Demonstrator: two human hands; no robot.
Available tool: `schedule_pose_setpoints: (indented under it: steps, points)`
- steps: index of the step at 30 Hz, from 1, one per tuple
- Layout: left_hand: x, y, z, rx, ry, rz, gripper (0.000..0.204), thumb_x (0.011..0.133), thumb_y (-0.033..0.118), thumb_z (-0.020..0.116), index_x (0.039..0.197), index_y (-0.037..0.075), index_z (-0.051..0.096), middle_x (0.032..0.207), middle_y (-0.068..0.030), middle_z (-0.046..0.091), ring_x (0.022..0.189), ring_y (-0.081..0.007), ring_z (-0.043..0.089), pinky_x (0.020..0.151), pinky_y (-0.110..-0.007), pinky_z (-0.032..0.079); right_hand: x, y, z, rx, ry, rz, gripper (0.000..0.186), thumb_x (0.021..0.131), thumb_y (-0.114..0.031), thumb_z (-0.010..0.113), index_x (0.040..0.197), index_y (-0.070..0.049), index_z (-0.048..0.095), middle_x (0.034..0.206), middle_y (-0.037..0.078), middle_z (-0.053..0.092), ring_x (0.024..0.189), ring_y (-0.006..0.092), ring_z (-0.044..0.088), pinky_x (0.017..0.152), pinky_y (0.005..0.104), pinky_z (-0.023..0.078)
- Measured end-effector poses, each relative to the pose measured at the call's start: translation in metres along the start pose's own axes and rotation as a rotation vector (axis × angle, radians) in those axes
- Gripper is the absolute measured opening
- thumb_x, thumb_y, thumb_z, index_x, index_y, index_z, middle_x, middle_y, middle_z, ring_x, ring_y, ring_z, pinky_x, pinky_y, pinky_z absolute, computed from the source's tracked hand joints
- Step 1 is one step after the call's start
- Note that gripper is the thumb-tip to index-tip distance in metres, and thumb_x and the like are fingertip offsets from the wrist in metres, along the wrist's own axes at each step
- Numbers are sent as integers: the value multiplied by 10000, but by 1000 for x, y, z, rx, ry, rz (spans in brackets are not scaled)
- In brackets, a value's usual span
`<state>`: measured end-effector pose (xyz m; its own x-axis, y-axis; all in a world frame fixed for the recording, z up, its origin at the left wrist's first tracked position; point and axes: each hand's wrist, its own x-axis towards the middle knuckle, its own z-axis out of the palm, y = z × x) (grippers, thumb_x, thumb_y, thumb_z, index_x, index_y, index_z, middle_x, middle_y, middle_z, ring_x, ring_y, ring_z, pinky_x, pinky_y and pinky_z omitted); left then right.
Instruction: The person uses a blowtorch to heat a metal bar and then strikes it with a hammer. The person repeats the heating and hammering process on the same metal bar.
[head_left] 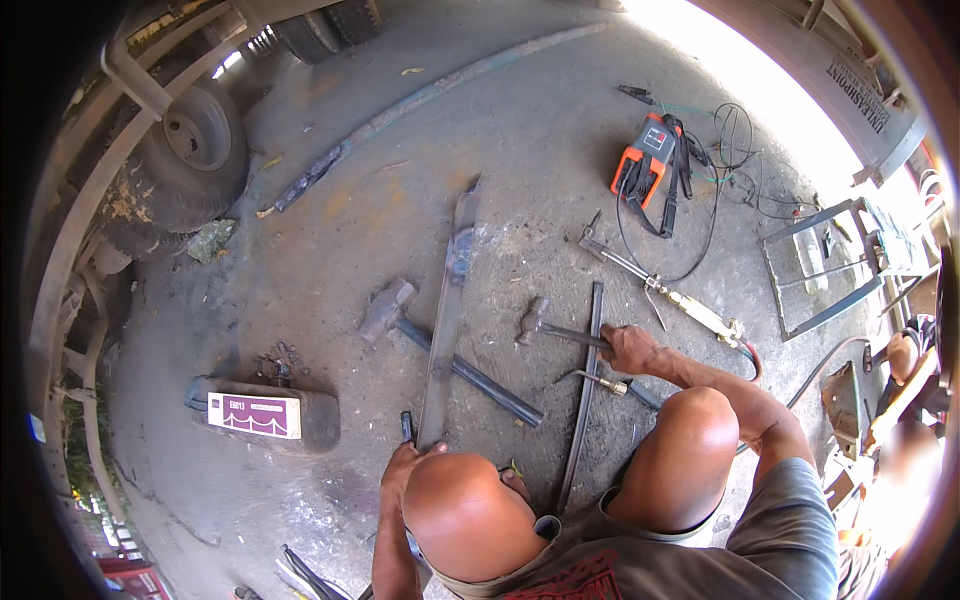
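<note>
My left hand [402,464] is partly behind my left knee, its fingers closed around the lower end of a long flat metal bar [443,345]. A short dark rod end [407,424] pokes up beside that hand; what it belongs to is hidden. The bar runs away from me across the handle of a sledgehammer [388,310]. My right hand [630,350] grips the handle of a smaller hammer [533,321], its head pointing left. Close to my right hand, a narrow dark metal strip [582,405] lies between my knees, with a small brass-fitted torch [607,384] beside it.
A cutting torch [690,305] with hoses lies right, below an orange-grey portable machine [648,150] with cables. A metal frame [785,287] stands farther right, near another person [905,358]. Left are a purple-white box [255,415], a truck wheel [200,130] and a long curved pipe [400,108].
</note>
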<state>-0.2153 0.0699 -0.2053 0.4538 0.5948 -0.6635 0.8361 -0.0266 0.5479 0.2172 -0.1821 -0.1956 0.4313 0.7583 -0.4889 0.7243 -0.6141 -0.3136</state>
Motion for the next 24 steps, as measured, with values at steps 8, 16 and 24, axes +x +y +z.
schedule_pose_setpoints:
  steps: [8,16,24]
  points:
    - [-2,8,5,-198,62,-91,570,991,492,696,1173,-48,710,1030,-188,746,959,-263,686,891,-392,519,-28,14,52,54,-109,-86,490,979,-431,669,1279,-52,593,982,254,737,1016,443,714,895,540,558]
    - [-79,109,-60,-552,-25,469,882,921,489,756,1586,17,420,1382,-243,627,1135,-351,701,1011,-382,541,-75,40,33,212,-54,-94,413,1003,-374,649,1263,-54,654,1024,238,751,1000,446,716,893,543,555]
    - [-90,245,-82,-1418,-418,950,1051,969,702,547,1624,-40,194,1492,-352,484,1034,-431,737,777,-468,694,-101,59,13,364,259,-91,359,986,-313,695,1198,-24,689,964,251,749,948,440,729,844,518,567]
